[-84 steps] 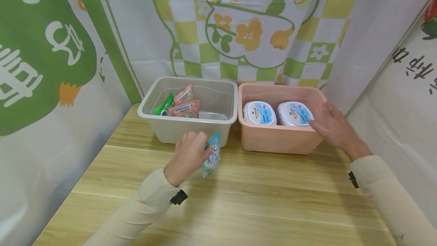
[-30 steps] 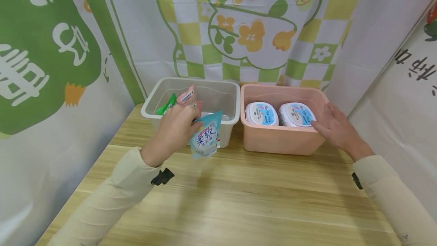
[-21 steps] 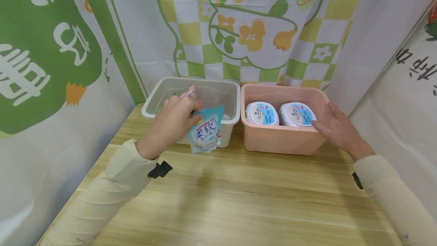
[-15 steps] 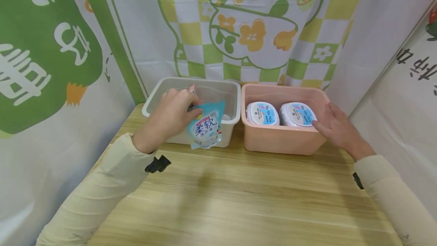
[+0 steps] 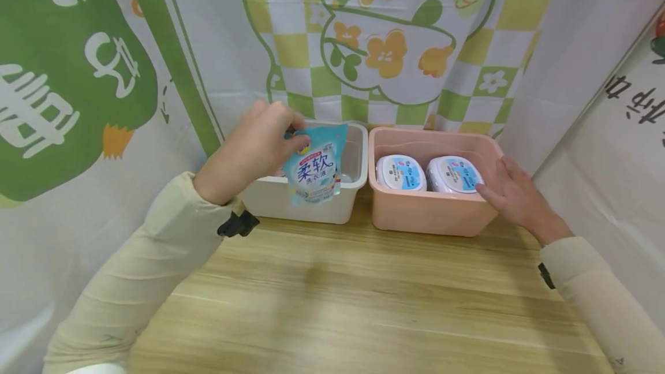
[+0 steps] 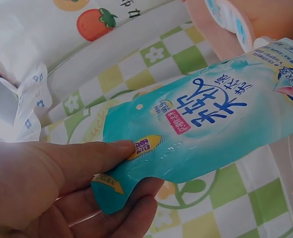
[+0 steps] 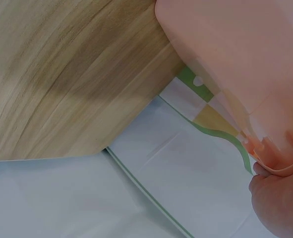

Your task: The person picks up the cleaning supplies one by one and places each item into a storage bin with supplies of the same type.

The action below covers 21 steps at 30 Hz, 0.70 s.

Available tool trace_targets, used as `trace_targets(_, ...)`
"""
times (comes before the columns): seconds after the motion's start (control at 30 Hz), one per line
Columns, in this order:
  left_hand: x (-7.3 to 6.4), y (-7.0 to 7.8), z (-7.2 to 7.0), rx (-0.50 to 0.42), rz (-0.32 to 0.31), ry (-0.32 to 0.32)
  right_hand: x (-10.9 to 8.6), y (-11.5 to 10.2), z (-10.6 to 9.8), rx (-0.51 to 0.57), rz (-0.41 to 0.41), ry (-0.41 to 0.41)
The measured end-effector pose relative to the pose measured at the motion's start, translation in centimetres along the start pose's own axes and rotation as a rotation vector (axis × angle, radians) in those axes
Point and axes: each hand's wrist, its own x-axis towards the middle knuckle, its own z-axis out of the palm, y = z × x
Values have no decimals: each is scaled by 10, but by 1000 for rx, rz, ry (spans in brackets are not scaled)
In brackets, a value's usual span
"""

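My left hand pinches a teal laundry detergent pouch by its upper corner, thumb on the printed face. The pouch hangs tilted, above and in front of the light grey bin. In the left wrist view the thumb presses near the yellow label of the pouch, with fingers behind it. My right hand holds the right rim of the pink bin, thumb on the inner side and fingers outside. Two tubs with white and blue lids, a left tub and a right tub, sit in the pink bin.
Both bins stand side by side on a wooden table, against a patterned cloth at the back. White cloth walls enclose the left and right sides. My left hand and the pouch hide most of the grey bin's contents.
My left hand has lifted the detergent pouch from low before the grey bin up to its rim, covering the pink and green packets inside. My right hand has stayed on the pink bin.
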Motion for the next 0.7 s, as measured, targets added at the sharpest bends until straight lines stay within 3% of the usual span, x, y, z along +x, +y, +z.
trace_targets(0.3,18,-1,-8,-3,12,45,1,1,0,-6,4,-8)
trace_targets(0.7,43,-13,-3,-36,16,84,0,2,1,-13,7,-6)
